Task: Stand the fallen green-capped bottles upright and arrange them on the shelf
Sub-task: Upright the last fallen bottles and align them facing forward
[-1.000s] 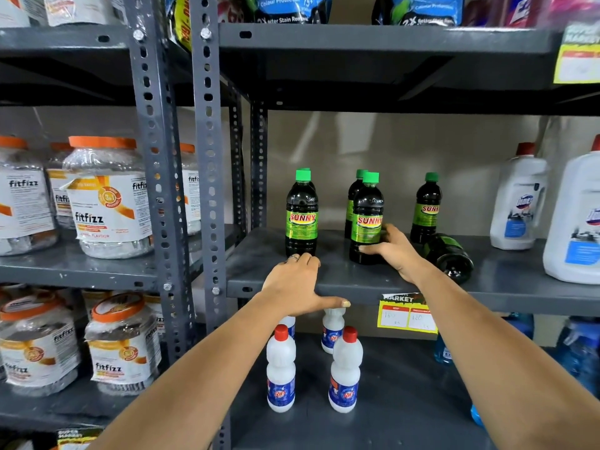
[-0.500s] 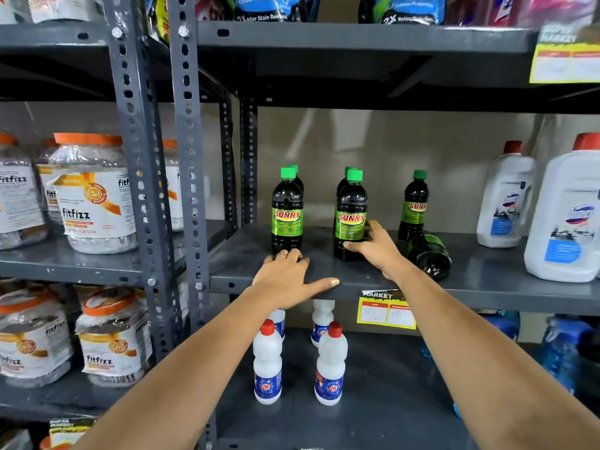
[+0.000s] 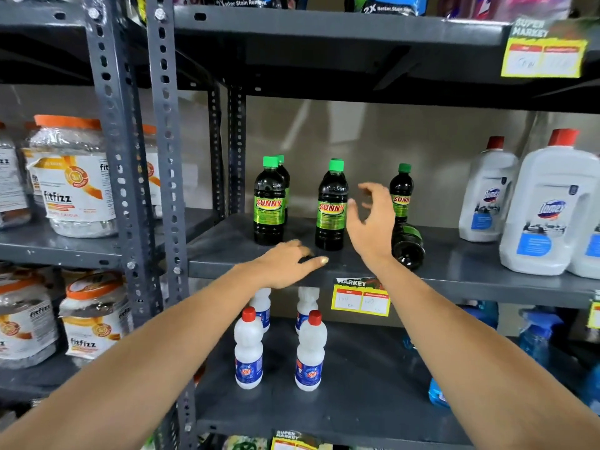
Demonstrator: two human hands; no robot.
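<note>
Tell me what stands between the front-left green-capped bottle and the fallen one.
In the head view, one upright green-capped bottle and the open right hand lie between the front-left bottle and the fallen bottle.

My grey shelf [image 3: 454,274] holds dark bottles with green caps. Four stand up [image 3: 269,203], and one lies on its side [image 3: 407,245]. Big white jugs [image 3: 548,206] stand far right. My left hand [image 3: 285,264] rests flat on the front edge.
</note>
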